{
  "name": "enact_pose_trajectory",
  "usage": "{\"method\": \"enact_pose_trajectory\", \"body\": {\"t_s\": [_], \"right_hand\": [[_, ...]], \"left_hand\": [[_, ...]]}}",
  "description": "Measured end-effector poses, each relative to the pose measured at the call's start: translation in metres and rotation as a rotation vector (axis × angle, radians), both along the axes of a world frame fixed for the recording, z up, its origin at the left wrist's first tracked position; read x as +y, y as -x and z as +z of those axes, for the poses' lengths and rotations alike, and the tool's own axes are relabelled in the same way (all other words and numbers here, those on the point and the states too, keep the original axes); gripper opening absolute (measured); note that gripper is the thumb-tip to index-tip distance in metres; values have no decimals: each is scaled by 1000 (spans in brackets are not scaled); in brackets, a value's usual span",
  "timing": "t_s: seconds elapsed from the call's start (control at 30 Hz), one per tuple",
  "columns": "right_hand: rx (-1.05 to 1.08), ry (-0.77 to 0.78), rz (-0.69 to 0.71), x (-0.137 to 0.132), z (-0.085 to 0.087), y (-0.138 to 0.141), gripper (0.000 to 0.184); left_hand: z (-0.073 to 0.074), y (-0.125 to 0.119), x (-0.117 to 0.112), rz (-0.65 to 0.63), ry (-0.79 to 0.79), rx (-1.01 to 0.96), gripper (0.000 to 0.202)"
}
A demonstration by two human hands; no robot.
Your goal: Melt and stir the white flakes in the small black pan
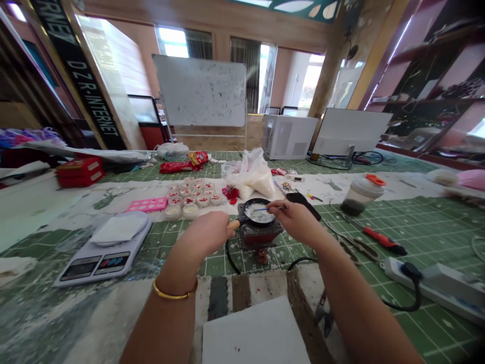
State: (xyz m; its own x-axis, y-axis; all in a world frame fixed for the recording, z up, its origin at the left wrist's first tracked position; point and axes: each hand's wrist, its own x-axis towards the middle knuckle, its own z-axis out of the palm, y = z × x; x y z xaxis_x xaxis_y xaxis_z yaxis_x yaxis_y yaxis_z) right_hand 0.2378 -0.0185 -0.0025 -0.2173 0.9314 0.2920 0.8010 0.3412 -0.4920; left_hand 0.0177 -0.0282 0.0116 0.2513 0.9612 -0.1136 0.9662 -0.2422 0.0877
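A small black frying pan (247, 218) rests on a compact hot plate (261, 236) with a red body. White flaky bits (259, 214) lie in the pan. Its wooden handle (234, 224) is gripped by my left hand (212, 230), whose wrist carries a gold bangle. From the right, my right hand (290, 217) pinches a thin blue stick (260, 209), its far end down among the white bits. Behind the hot plate stand clear bags of white granules (257, 182), with red flowers (230, 193) beside them.
Several small cups with red-flecked white filling (197, 194) stand left of the bags. Nearby are a pink mold (147, 204) and a kitchen scale (104, 253). On the right lie a black phone (303, 205), scissors (352, 240), a red-handled tool (384, 240), a shaker bottle (361, 194) and a power strip (435, 285).
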Motion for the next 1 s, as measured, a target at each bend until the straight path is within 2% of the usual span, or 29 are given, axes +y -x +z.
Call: {"method": "enact_pose_trajectory", "body": {"t_s": [0.07, 0.1, 0.2, 0.27, 0.4, 0.43, 0.57, 0.6, 0.77, 0.93, 1.0], "right_hand": [[-53, -28, -92, 0, 3, -6, 28], [-76, -30, -94, -2, 5, -9, 28], [-64, -4, 56, -7, 8, -9, 28], [-46, 0, 100, -6, 7, -6, 29], [-121, -43, -74, -2, 6, -7, 28], [-133, -41, -73, -2, 7, -8, 28], [-77, -11, 136, -8, 7, -4, 29], [-63, -15, 151, -8, 6, -2, 29], [-132, -63, -36, -4, 4, -4, 28], [-67, -27, 140, -6, 3, 0, 30], [-90, -64, 79, -3, 2, 2, 29]], "left_hand": [[0, 0, 1, 1, 2, 5, 32], [0, 0, 1, 1, 3, 4, 31], [0, -1, 1, 7, 9, -3, 31], [1, -2, 0, 18, 16, -5, 31], [3, -3, -2, 23, 32, 0, 33], [2, -3, -1, 19, 32, 2, 33], [-1, -2, 0, 1, -1, -1, 34], [-2, -2, 0, -1, -10, -5, 34], [-3, -2, -1, -3, 1, 4, 35], [-2, -2, -1, 8, 2, -4, 33], [-2, -2, 0, 8, 6, -7, 31]]}}
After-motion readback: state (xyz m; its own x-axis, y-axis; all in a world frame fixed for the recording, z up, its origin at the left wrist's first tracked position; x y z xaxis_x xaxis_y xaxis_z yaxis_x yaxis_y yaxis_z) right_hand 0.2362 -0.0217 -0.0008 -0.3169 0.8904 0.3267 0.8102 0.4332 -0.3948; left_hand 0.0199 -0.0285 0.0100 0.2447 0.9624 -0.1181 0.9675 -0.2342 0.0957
